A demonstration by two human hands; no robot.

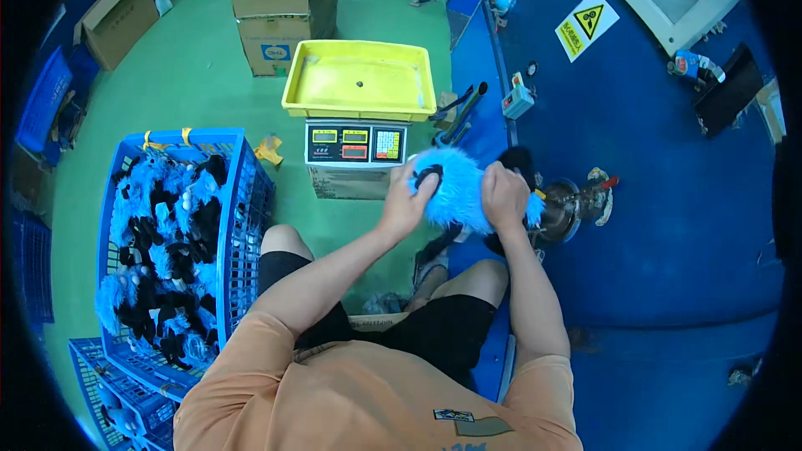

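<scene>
Between my hands is a blue furry plush toy (455,179) with black parts, held up in front of the metal nozzle fitting (561,210) on the blue machine. My left hand (407,198) grips the toy's left end, thumb pressed near a black patch. Closed around its right side, my right hand (506,196) is in a fist close to the nozzle. Black plush limbs stick out above and below the right hand. Whether the nozzle's tip enters the toy cannot be made out.
A blue crate (230,234) of blue-and-black plush pieces stands at my left. Ahead, a scale (357,144) carries a yellow tray (359,104). Behind it is an open cardboard box (280,29). The blue machine's wall (652,159) rises at my right.
</scene>
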